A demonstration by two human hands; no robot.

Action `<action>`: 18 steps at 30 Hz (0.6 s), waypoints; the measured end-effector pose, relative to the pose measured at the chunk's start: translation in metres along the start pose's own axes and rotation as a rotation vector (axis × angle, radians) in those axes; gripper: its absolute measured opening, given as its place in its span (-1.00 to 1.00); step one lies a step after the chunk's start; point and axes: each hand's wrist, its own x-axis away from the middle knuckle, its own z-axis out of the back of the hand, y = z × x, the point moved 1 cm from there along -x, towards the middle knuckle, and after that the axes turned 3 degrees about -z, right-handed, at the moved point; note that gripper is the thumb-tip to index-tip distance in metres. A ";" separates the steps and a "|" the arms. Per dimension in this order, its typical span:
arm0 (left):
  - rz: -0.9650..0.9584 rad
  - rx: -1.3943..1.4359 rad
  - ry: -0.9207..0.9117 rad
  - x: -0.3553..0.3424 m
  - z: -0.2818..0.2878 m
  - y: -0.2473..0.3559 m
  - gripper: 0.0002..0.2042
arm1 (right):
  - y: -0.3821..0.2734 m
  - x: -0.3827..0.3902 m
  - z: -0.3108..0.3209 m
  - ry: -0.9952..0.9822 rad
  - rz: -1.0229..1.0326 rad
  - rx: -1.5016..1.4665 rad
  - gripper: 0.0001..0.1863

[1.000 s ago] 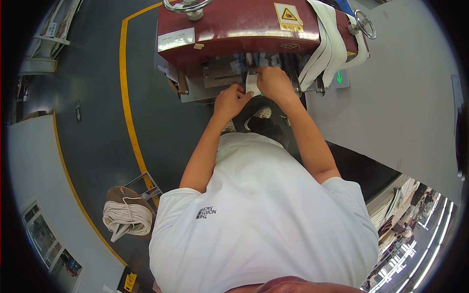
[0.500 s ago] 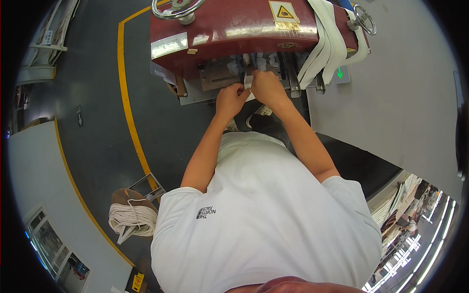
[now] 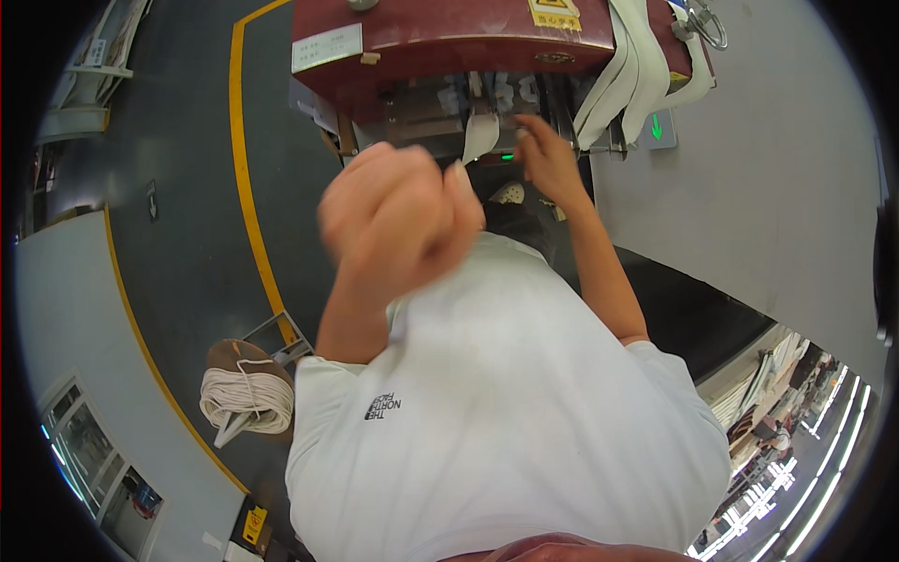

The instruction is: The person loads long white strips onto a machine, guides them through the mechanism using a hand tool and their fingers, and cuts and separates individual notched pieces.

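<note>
The right hand (image 3: 546, 159) is at the front of the dark red machine (image 3: 449, 37), its fingers loosely bent just beside the white strap (image 3: 480, 136) that hangs out of the grey metal works under the machine's hood. Whether its grip pinches the strap's edge or only touches it I cannot tell; the fingertips are small and partly hidden. The left hand (image 3: 398, 220) is curled into a loose fist, fingers pressed together, with nothing visible inside it, and it looks blurred and large, close to the camera.

That is the change: half a second ago both hands were together at the machine's mouth, working the strap end. Now the left hand has pulled back and up, well clear of the machine, while the right has stayed by the strap. The camera has also tipped down, so the machine sits higher in the picture. This likely means the two-handed feeding is over and only one hand tends the strap.

Further out, more white straps (image 3: 637, 75) drape over the machine's right side, near a small green light (image 3: 507, 157). On the grey floor to the left run a yellow line (image 3: 245, 178) and a coil of white rope (image 3: 246, 398) on a small stand.
</note>
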 end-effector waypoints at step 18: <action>-0.308 0.156 -0.113 -0.057 0.006 0.094 -0.79 | 0.056 -0.020 0.134 0.912 -0.009 -0.214 -0.69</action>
